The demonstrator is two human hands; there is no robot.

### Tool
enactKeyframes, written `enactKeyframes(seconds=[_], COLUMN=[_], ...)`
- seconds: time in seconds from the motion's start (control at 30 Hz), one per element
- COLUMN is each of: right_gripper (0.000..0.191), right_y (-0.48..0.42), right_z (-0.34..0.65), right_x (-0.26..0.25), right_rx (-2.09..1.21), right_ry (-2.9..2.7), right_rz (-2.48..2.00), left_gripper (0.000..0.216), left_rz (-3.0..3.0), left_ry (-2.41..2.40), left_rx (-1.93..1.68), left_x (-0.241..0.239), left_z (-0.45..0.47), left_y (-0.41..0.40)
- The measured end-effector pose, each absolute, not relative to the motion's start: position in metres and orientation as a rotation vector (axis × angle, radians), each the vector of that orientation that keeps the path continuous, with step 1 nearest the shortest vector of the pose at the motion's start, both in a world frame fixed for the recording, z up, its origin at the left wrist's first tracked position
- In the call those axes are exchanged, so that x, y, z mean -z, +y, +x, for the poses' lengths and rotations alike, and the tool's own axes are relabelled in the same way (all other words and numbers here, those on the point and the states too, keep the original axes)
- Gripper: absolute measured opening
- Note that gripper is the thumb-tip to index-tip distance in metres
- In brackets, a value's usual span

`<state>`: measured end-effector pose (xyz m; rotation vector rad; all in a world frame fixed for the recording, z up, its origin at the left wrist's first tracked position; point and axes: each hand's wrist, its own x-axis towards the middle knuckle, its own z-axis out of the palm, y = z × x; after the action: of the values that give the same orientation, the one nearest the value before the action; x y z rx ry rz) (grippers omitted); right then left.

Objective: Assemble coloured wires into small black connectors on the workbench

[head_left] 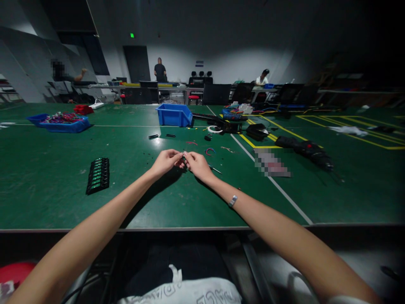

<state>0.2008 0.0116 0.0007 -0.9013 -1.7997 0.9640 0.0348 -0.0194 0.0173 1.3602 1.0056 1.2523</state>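
Note:
Over the middle of the green table, my left hand (169, 161) and my right hand (196, 164) meet at the fingertips. Both are pinched closed around something small that I cannot make out, since the fingers cover most of it. On the tabletop just right of my right hand lies a thin pen-like tool (215, 169). Beyond the hands are a curved red and blue wire (209, 151) and a short red wire (191, 142). To the left, a black strip holder (98, 175) carries a row of green pieces.
A blue bin (174, 115) stands at the back centre. Blue trays (68, 126) of coloured wires sit at the back left. A black power tool (305, 151) lies to the right. The table's near edge (190, 229) runs below my forearms. Other people are at far tables.

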Motion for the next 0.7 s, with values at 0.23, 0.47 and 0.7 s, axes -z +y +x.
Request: enactKeyframes(seconds=[0.23, 0.47, 0.7], right_gripper=[0.051, 0.049, 0.039], right_y=[0.016, 0.014, 0.014], right_z=[0.199, 0.2, 0.202], right_x=[0.003, 0.001, 0.001], right_rx=[-1.24, -1.278, -1.301], right_ry=[-1.689, -1.686, -1.734], right_rz=[-0.852, -0.839, -0.714], left_gripper=[0.047, 0.05, 0.048], left_rz=[1.499, 1.638, 1.726], left_ry=[1.133, 1.229, 1.265], left_rx=[-1.148, -1.063, -1.138], left_x=[-0.013, -0.01, -0.007], left_z=[0.037, 0.033, 0.032], left_y=[-0.022, -0.021, -0.02])
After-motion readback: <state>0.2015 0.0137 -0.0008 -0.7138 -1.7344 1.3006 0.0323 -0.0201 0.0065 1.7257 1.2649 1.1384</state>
